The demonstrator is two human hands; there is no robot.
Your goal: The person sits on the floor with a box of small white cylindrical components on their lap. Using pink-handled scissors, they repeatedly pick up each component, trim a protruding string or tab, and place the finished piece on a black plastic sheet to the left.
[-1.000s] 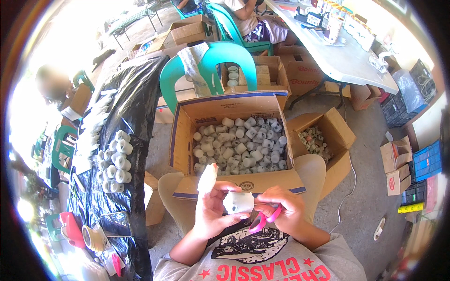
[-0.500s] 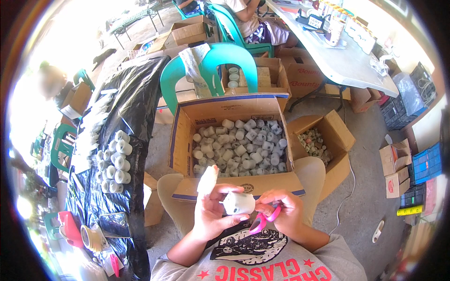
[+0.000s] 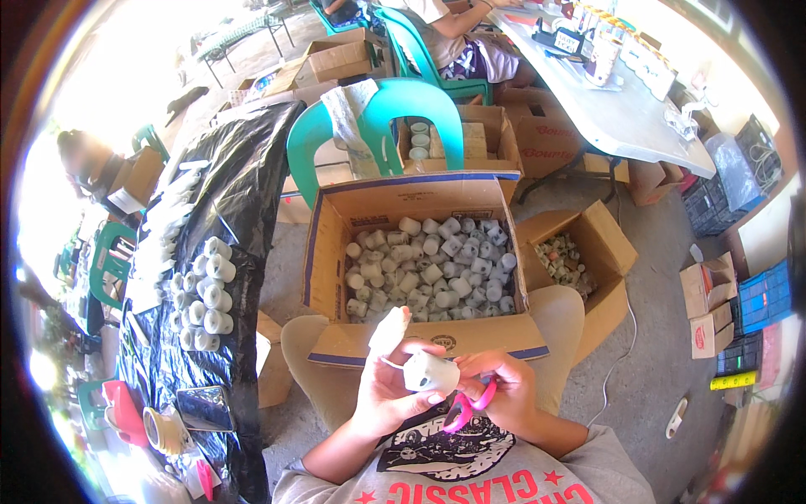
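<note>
My left hand (image 3: 393,391) holds a small whitish cylinder (image 3: 431,372) with dark marks, tilted over my lap. A pale covering (image 3: 389,332) sits on a raised finger of that hand. My right hand (image 3: 504,388) is closed on scissors (image 3: 468,406) with pink handles, its fingertips right at the cylinder's right end. The scissors' blades are hidden. Just beyond my hands, a large open cardboard box (image 3: 357,340) holds many similar whitish cylinders (image 3: 437,265).
To the left, a table under black plastic (image 3: 239,336) bears grouped cylinders (image 3: 206,294), a phone (image 3: 206,408) and a tape roll (image 3: 164,428). A smaller box (image 3: 617,239) of scraps stands right, a green chair (image 3: 449,139) ahead. A person (image 3: 453,34) sits by a white table (image 3: 638,134).
The cylinder and my left hand have shifted slightly right, and the raised covered finger leans further right. The pink handles have turned a little. The seated person's arm now reaches toward the white table.
</note>
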